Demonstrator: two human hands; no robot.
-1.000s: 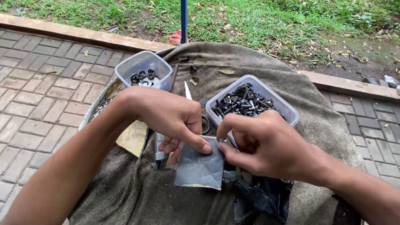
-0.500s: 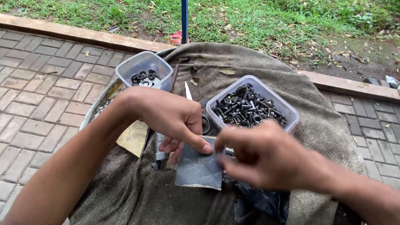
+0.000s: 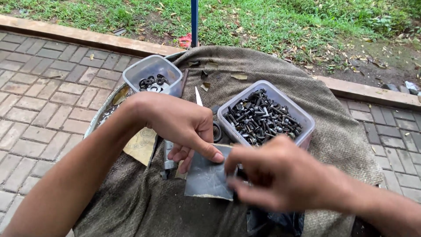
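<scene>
Head view, left to right: small clear tub of washers (image 3: 154,75) at rear, left hand (image 3: 182,125) pinching grey sandpaper sheet (image 3: 209,177) on the cloth-covered surface (image 3: 144,202), larger tub of bolts (image 3: 265,115) behind, right hand (image 3: 280,175) curled over the sheet's edge, its grip blurred.

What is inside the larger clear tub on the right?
The larger clear tub holds a heap of dark bolts and screws. Its near corner is covered by the right hand, so what lies there or beneath the heap cannot be seen.

Two hands (image 3: 175,125), two clear plastic tubs (image 3: 151,72), one grey sandpaper sheet (image 3: 207,177), one cloth (image 3: 280,74).
</scene>
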